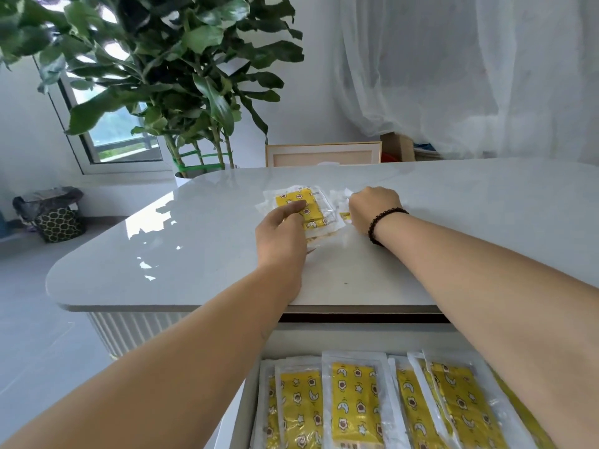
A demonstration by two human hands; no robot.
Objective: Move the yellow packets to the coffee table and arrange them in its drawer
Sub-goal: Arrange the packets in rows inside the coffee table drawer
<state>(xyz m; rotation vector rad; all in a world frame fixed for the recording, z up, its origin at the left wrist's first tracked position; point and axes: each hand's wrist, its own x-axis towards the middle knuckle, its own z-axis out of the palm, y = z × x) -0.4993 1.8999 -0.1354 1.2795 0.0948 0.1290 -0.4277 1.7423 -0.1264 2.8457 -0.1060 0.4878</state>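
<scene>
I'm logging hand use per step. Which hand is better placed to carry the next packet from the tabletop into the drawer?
Left, probably. The left hand already rests on the top packet of the tabletop pile. The right hand is curled at the pile's edge, what it holds hidden. The open drawer lies below both.

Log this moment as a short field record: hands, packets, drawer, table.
left hand: fingers resting on the tabletop packets
right hand: curled, gripping a packet's clear wrapping
drawer: open, a row of yellow packets lying inside
coffee table: glossy white top
progress: some packets not yet in the drawer
</scene>
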